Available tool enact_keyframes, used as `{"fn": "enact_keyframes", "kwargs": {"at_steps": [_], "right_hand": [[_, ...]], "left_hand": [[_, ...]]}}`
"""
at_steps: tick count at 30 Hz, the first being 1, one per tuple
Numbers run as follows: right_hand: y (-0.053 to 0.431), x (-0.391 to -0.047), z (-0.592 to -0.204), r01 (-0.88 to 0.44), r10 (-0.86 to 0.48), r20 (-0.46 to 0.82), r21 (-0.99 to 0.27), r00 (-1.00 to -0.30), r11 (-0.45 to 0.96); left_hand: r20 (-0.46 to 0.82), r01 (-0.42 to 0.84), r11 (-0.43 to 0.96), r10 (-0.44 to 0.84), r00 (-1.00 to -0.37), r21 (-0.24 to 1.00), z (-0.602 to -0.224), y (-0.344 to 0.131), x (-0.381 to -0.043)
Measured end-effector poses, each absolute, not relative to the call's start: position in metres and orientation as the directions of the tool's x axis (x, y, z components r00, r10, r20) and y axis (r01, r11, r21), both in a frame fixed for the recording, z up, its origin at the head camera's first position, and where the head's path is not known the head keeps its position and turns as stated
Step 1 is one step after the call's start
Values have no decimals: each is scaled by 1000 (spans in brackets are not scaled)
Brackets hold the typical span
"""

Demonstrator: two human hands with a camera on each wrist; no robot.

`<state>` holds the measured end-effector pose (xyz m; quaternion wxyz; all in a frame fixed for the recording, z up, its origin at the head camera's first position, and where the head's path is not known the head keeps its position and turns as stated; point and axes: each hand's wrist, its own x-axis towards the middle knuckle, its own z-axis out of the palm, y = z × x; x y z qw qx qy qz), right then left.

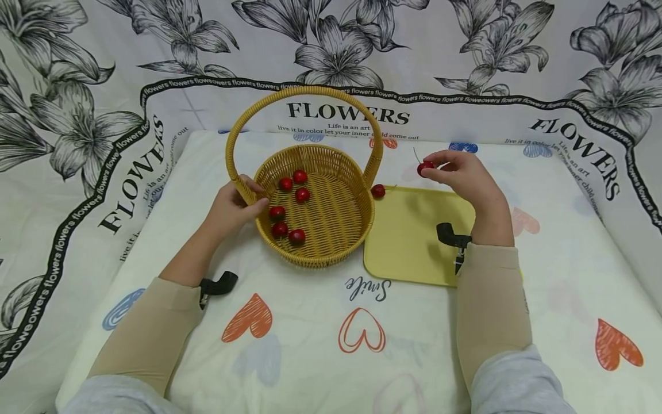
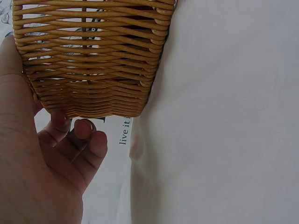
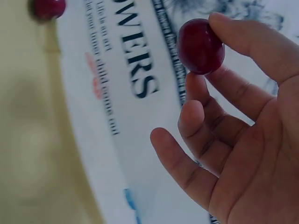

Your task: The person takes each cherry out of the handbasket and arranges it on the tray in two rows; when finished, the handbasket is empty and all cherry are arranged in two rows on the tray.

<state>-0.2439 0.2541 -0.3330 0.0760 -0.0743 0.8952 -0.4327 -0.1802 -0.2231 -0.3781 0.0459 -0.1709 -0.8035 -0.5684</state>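
My right hand pinches a dark red cherry between thumb and fingertips, its thin stem pointing up in the head view. It is above the far part of a yellow tray. My left hand grips the wicker basket at its left rim, by the foot of the tall arched handle. Several cherries lie inside the basket, along its left side. In the left wrist view, the left fingers curl beside the woven wall.
Another cherry lies at the tray's far left corner, close to the basket's right side. A white cloth printed with hearts covers the table. Behind it hangs a flower-printed cloth.
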Motion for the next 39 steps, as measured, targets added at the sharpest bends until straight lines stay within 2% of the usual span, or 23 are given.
{"fn": "enact_keyframes", "kwargs": {"at_steps": [4, 11, 21, 29, 34, 39], "right_hand": [[253, -255, -355, -9, -197, -141, -790, -970, 612], [246, -266, -376, -8, -212, -186, -732, -960, 681], [232, -264, -377, 17, -170, -255, -597, -952, 802], [230, -263, -375, 21, -163, -278, -556, -947, 831], [229, -259, -365, -4, -167, -241, -558, -956, 830], [226, -250, -343, -70, -202, -140, -631, -969, 773]], "left_hand": [[276, 336, 293, 227, -934, 895, -378, -223, -180], [283, 343, 308, 224, -933, 887, -377, -222, -180], [288, 351, 302, 232, -929, 887, -377, -223, -180], [276, 340, 312, 232, -933, 887, -376, -221, -180], [277, 341, 309, 233, -932, 888, -376, -221, -180], [279, 338, 309, 221, -935, 889, -386, -225, -186]]}}
